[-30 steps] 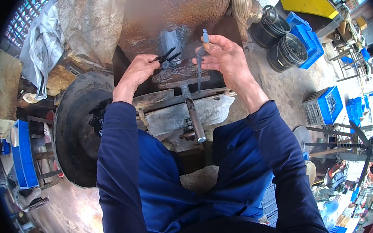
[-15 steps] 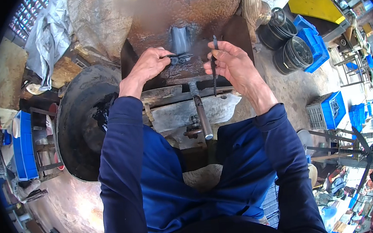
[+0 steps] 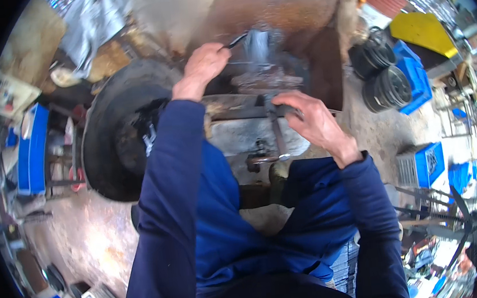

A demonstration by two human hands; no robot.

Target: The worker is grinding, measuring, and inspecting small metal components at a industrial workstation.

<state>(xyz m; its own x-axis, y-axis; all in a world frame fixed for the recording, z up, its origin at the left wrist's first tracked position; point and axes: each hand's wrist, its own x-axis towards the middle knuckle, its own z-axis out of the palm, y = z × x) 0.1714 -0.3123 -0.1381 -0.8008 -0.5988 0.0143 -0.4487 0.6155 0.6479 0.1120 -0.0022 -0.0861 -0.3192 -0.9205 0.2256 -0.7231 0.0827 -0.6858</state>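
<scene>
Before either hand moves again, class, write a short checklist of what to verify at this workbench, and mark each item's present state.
1. Left hand grips the thin dark tool: ok.
2. Right hand holds the long metal rod: ok.
3. Rod's lower end seated: cannot tell.
4. Tool tip touching the grey metal part: cannot tell, blurred.
5. Sleeves clear of the big black wheel: not ok, left sleeve overlaps it.

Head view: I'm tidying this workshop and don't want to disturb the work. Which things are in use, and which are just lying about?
In use:
left hand gripping a thin dark tool
right hand on a metal bar
rusty metal part between them

Lying about:
big tyre
stacked black rings
blue crates
yellow sheet
</scene>
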